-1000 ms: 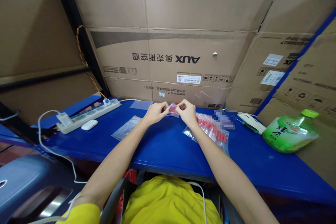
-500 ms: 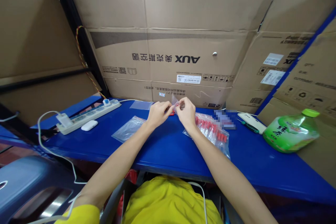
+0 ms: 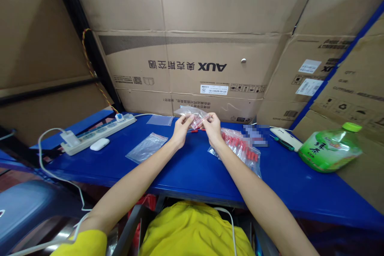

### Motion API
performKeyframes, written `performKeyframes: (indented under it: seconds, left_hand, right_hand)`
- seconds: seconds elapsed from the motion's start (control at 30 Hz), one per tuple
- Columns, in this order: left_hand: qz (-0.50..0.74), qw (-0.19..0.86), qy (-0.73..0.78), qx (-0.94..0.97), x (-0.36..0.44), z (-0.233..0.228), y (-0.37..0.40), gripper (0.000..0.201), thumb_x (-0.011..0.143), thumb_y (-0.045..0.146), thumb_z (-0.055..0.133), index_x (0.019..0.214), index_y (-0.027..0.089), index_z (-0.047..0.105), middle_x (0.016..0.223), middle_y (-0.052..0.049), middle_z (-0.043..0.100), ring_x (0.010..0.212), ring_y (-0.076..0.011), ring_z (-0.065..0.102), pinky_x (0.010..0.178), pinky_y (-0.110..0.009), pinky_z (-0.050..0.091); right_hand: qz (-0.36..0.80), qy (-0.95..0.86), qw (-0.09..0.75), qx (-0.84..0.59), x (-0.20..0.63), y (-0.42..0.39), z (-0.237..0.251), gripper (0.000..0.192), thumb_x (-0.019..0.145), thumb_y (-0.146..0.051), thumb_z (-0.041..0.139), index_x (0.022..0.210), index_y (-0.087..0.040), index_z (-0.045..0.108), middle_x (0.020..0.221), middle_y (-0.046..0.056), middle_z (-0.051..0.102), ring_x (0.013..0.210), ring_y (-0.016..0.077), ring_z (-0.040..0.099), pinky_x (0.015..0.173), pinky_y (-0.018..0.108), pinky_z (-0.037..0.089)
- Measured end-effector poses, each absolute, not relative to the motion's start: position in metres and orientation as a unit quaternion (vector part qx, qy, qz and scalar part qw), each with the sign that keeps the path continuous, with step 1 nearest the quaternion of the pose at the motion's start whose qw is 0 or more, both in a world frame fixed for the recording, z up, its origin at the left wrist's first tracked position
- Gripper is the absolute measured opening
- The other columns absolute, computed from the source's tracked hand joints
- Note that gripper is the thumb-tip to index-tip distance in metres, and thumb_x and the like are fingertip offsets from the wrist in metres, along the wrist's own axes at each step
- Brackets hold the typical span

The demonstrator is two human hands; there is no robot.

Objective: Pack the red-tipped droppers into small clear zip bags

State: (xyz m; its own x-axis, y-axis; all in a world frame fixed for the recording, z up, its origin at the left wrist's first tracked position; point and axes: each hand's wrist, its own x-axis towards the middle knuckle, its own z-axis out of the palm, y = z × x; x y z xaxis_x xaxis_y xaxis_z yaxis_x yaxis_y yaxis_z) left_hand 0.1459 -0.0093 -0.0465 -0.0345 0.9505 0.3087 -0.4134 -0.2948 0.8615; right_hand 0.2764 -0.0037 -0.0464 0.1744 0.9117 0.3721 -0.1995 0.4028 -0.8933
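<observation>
My left hand (image 3: 181,129) and my right hand (image 3: 212,127) both pinch a small clear plastic bag (image 3: 192,113) held up above the blue table (image 3: 186,168), with something red inside it. A few loose red pieces (image 3: 196,130) lie on the table just below the bag. To the right of my right hand lies a larger clear bag full of red parts (image 3: 241,149). An empty clear bag (image 3: 147,147) rests left of my left forearm, and another flat one (image 3: 160,120) lies further back.
A white power strip (image 3: 99,132) with a plugged charger and a white earbud case (image 3: 100,144) sit at the left. A green drink bottle (image 3: 330,148) lies at the right, near a white device (image 3: 285,138). Cardboard boxes (image 3: 192,68) wall the back.
Both hands have lifted the small bag higher and spread it out between them; the view has shifted slightly.
</observation>
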Motion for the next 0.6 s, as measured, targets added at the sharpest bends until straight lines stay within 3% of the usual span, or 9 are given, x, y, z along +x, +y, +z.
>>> performKeyframes:
  seconds: [0.23,0.33,0.5,0.6]
  left_hand:
    - [0.670,0.553,0.267,0.417,0.143,-0.050,-0.005,0.048,0.071,0.055,0.093,0.081,0.018,0.063,0.080,0.001,0.065,0.074,-0.0124,0.064,0.073,-0.025,0.053]
    - [0.663,0.572,0.264,0.404,0.145,-0.052,-0.003,0.048,0.073,0.055,0.092,0.089,0.018,0.066,0.088,-0.002,0.071,0.079,-0.0142,0.068,0.076,-0.027,0.055]
    - [0.644,0.583,0.282,0.407,0.146,-0.052,-0.004,0.050,0.068,0.049,0.096,0.097,0.017,0.072,0.096,-0.005,0.076,0.085,-0.0175,0.071,0.079,-0.029,0.056]
    - [0.632,0.587,0.295,0.412,0.146,-0.051,-0.006,0.048,0.066,0.048,0.096,0.094,0.017,0.072,0.093,-0.005,0.076,0.086,-0.0190,0.071,0.078,-0.029,0.055]
  right_hand:
    - [0.364,-0.582,0.602,-0.408,0.275,-0.005,-0.056,0.041,0.066,-0.030,0.068,0.099,-0.028,0.043,0.074,-0.010,0.061,0.057,0.0147,0.061,0.056,0.026,0.050]
    - [0.262,-0.647,0.565,-0.440,0.276,-0.012,-0.054,0.039,0.071,-0.028,0.070,0.102,-0.028,0.046,0.078,-0.007,0.063,0.066,0.0175,0.063,0.067,0.030,0.052]
    - [0.031,-0.691,0.542,-0.478,0.279,-0.024,-0.043,0.034,0.077,-0.020,0.069,0.109,-0.026,0.058,0.115,0.008,0.062,0.107,0.0284,0.061,0.094,0.042,0.052]
    - [-0.036,-0.722,0.514,-0.461,0.282,-0.029,-0.037,0.030,0.083,-0.017,0.068,0.111,-0.025,0.063,0.117,0.010,0.061,0.111,0.0299,0.057,0.098,0.043,0.050]
